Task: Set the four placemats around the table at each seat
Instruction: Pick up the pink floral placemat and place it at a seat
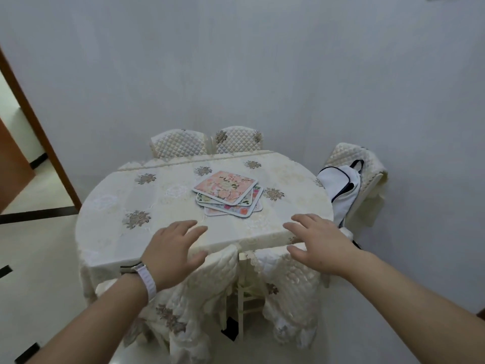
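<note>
A loose stack of floral placemats point(225, 189) lies near the middle of the table point(118, 206), which is covered with a cream embroidered cloth. The top mat is pink and orange; the edges of the lower ones fan out beneath it. My left hand point(173, 252), with a white watch strap on the wrist, hovers over the near table edge, fingers spread and empty. My right hand point(319, 241) is stretched out over the near right edge, also spread and empty. Both hands are short of the stack and apart from it.
Two quilted chair backs point(207, 141) stand at the far side against the wall. A chair at the right point(362, 166) carries a white bag point(338, 187). Two covered chairs point(262, 285) are tucked in at the near side. A doorway point(31, 143) opens at the left.
</note>
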`<action>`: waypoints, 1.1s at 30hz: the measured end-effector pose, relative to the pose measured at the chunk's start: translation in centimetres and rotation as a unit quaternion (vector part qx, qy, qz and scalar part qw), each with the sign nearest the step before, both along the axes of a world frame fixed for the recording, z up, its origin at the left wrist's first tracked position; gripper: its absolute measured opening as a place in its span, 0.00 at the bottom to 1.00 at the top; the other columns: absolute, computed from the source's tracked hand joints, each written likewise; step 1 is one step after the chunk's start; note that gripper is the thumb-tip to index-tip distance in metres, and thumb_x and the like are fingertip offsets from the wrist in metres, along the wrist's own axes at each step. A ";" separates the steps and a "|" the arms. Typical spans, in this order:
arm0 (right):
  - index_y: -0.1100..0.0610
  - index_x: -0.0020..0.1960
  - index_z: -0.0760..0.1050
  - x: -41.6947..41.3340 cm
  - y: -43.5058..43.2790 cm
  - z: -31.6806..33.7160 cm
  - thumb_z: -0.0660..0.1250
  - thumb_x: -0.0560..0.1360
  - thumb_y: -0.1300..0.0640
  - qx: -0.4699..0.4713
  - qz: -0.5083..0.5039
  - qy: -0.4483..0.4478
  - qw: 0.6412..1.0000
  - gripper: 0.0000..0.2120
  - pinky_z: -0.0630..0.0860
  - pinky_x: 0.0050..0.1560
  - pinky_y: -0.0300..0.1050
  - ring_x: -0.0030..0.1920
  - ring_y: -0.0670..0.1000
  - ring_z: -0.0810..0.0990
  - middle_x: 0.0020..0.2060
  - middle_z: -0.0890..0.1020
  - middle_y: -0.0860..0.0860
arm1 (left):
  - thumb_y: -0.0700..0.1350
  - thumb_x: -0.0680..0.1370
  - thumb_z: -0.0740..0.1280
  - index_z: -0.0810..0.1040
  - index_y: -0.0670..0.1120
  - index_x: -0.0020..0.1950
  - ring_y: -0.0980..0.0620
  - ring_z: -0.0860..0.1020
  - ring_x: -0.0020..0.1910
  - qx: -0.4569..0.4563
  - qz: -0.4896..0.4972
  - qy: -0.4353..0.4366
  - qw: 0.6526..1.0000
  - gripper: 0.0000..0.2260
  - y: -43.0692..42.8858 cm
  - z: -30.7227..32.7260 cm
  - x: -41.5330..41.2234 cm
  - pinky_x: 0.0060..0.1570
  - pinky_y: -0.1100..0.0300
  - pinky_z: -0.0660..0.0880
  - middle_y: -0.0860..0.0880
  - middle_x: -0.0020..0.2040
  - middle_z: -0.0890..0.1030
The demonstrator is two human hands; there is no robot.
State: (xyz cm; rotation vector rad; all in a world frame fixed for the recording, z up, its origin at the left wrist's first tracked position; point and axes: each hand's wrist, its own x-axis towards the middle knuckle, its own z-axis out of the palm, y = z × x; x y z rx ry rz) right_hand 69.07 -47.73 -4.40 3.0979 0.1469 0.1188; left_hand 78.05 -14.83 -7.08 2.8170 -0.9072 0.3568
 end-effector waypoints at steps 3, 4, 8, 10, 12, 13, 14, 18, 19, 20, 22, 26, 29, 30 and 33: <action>0.46 0.74 0.63 2.6 -0.5 0.0 0.57 0.77 0.41 0.011 -0.001 -0.006 1.000 0.26 0.63 0.68 0.52 0.73 0.53 0.61 0.74 0.65 0.49 | 0.63 0.72 0.58 0.76 0.52 0.65 0.44 0.77 0.60 0.008 -0.009 0.011 1.000 0.26 -0.7 -0.4 2.7 0.54 0.47 0.74 0.47 0.62 0.79; 0.46 0.74 0.63 3.5 -0.8 -0.2 0.56 0.77 0.41 0.014 -0.002 -0.007 1.000 0.26 0.62 0.68 0.53 0.73 0.53 0.61 0.74 0.65 0.49 | 0.63 0.72 0.58 0.75 0.52 0.66 0.44 0.77 0.60 0.012 -0.011 0.015 1.000 0.27 -1.0 -0.7 3.7 0.54 0.46 0.74 0.47 0.62 0.79; 0.46 0.75 0.61 7.4 -2.6 -2.1 0.55 0.77 0.40 0.024 -0.003 0.022 0.999 0.27 0.61 0.69 0.52 0.74 0.53 0.59 0.75 0.62 0.49 | 0.63 0.72 0.58 0.75 0.52 0.66 0.44 0.76 0.61 0.031 -0.004 0.026 0.999 0.27 -2.5 -1.5 7.0 0.54 0.47 0.74 0.47 0.63 0.78; 0.46 0.75 0.60 10.1 -4.2 -3.1 0.56 0.78 0.40 0.035 -0.006 0.036 0.999 0.27 0.60 0.70 0.53 0.74 0.52 0.58 0.76 0.61 0.49 | 0.62 0.72 0.58 0.75 0.52 0.66 0.44 0.76 0.60 0.042 0.003 0.030 0.999 0.26 -3.0 -1.9 8.6 0.55 0.46 0.74 0.47 0.63 0.79; 0.46 0.75 0.60 12.9 -6.0 -3.7 0.56 0.78 0.39 0.037 -0.006 0.038 0.999 0.27 0.61 0.70 0.53 0.74 0.53 0.59 0.76 0.62 0.49 | 0.63 0.72 0.58 0.75 0.53 0.66 0.44 0.76 0.61 0.054 0.018 0.029 0.998 0.26 -3.2 -2.1 10.3 0.55 0.46 0.74 0.47 0.63 0.78; 0.46 0.75 0.60 14.5 -6.9 -4.0 0.55 0.78 0.38 0.032 -0.001 0.038 0.999 0.28 0.62 0.70 0.53 0.74 0.53 0.60 0.75 0.62 0.49 | 0.63 0.72 0.58 0.75 0.53 0.66 0.44 0.76 0.60 0.063 0.027 0.027 0.997 0.26 -3.4 -2.3 11.4 0.55 0.46 0.74 0.48 0.63 0.78; 0.46 0.75 0.61 16.2 -7.8 -4.4 0.53 0.77 0.37 0.025 0.007 0.038 0.999 0.29 0.63 0.69 0.53 0.73 0.54 0.61 0.75 0.63 0.50 | 0.62 0.72 0.58 0.75 0.54 0.66 0.45 0.77 0.60 0.071 0.040 0.026 0.996 0.25 -3.8 -2.4 12.7 0.55 0.46 0.74 0.48 0.63 0.78; 0.47 0.74 0.64 22.4 -10.7 -5.5 0.43 0.70 0.34 0.027 0.043 0.054 0.997 0.37 0.65 0.68 0.53 0.73 0.55 0.64 0.74 0.66 0.51 | 0.63 0.72 0.57 0.76 0.54 0.65 0.45 0.77 0.60 0.092 0.078 0.039 0.992 0.26 -6.9 -2.7 17.5 0.54 0.46 0.75 0.49 0.62 0.79; 0.46 0.74 0.64 23.8 -11.4 -5.7 0.43 0.70 0.34 0.031 0.047 0.057 0.997 0.37 0.65 0.69 0.53 0.73 0.55 0.63 0.74 0.66 0.51 | 0.63 0.72 0.57 0.76 0.54 0.65 0.46 0.77 0.60 0.098 0.083 0.044 0.991 0.26 -7.9 -2.8 18.7 0.54 0.47 0.75 0.49 0.62 0.79; 0.46 0.74 0.63 25.2 -12.2 -6.0 0.42 0.70 0.34 0.037 0.052 0.062 0.996 0.37 0.64 0.69 0.53 0.73 0.55 0.63 0.75 0.65 0.50 | 0.64 0.72 0.56 0.75 0.54 0.66 0.46 0.77 0.60 0.105 0.086 0.049 0.990 0.26 -9.1 -2.9 19.9 0.54 0.47 0.75 0.49 0.63 0.79; 0.47 0.74 0.64 27.9 -13.8 -6.3 0.43 0.70 0.34 0.046 0.069 0.071 0.994 0.37 0.64 0.69 0.54 0.73 0.55 0.63 0.74 0.66 0.50 | 0.64 0.72 0.56 0.74 0.54 0.67 0.46 0.76 0.61 0.109 0.091 0.060 0.988 0.27 -11.4 -3.2 22.2 0.55 0.47 0.74 0.50 0.64 0.78; 0.47 0.74 0.64 33.7 -17.6 -6.6 0.44 0.71 0.34 0.050 0.091 0.063 0.993 0.36 0.65 0.68 0.54 0.72 0.55 0.64 0.73 0.67 0.51 | 0.65 0.72 0.53 0.71 0.54 0.69 0.46 0.73 0.65 0.088 0.097 0.068 0.989 0.29 -15.1 -3.6 26.0 0.60 0.47 0.71 0.50 0.67 0.75; 0.48 0.74 0.64 36.6 -18.9 -7.0 0.45 0.72 0.35 0.057 0.091 0.065 0.992 0.35 0.65 0.68 0.53 0.72 0.55 0.64 0.74 0.66 0.51 | 0.65 0.72 0.52 0.70 0.54 0.71 0.46 0.71 0.66 0.089 0.109 0.079 0.987 0.31 -16.4 -4.0 28.2 0.61 0.47 0.70 0.49 0.68 0.74; 0.48 0.74 0.64 37.3 -18.9 -7.3 0.44 0.71 0.34 0.063 0.095 0.066 0.991 0.36 0.65 0.68 0.53 0.72 0.55 0.64 0.73 0.67 0.51 | 0.65 0.72 0.52 0.70 0.53 0.71 0.46 0.71 0.66 0.087 0.114 0.082 0.986 0.31 -16.6 -4.3 28.8 0.60 0.47 0.70 0.49 0.68 0.74; 0.48 0.73 0.66 39.2 -18.5 -8.9 0.43 0.69 0.34 0.080 0.105 0.083 0.988 0.38 0.66 0.68 0.54 0.71 0.56 0.66 0.72 0.68 0.51 | 0.64 0.71 0.51 0.72 0.53 0.69 0.46 0.73 0.64 0.091 0.133 0.103 0.982 0.31 -16.4 -5.8 30.6 0.57 0.48 0.72 0.49 0.66 0.76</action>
